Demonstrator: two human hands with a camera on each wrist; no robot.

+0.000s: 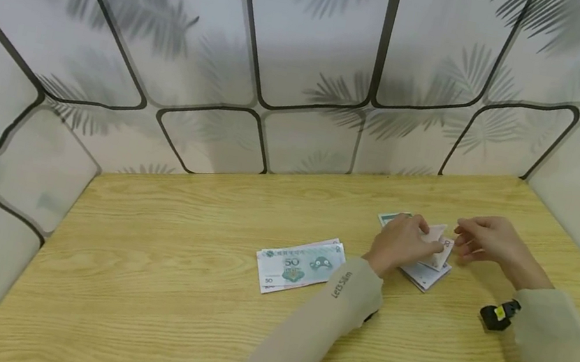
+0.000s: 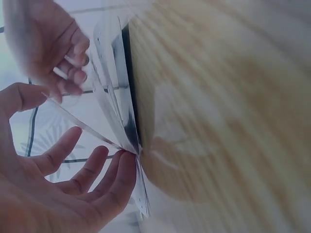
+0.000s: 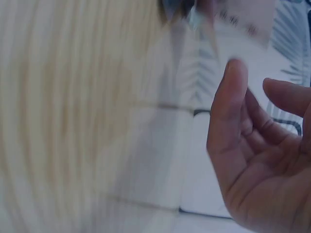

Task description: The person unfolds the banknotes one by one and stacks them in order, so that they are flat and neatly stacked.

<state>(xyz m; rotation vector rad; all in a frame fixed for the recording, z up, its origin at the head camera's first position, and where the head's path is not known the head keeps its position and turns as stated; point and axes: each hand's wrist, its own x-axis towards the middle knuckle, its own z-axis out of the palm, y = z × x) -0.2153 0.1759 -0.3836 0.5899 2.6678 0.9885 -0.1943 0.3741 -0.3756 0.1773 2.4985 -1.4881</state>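
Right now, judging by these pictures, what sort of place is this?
Probably an indoor booth or work corner, though I cannot be sure: a leaf-patterned backdrop bounds a wood-grain table on three sides, and paper notes lie on it.

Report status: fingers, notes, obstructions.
Left fingers hold notes. Right fingers empty, close by. Second pile to the left. Nothing visibly in the way.

The table [image 1: 160, 287] has a flat, yellow-tan top with visible wood grain. A stack of banknotes [image 1: 304, 266] lies flat near the middle of the top, with a green 50 note [image 1: 283, 268] uppermost and the sheets slightly out of line. To its right, a loose pile of banknotes [image 1: 427, 275] rests on the same surface, spread at mixed angles
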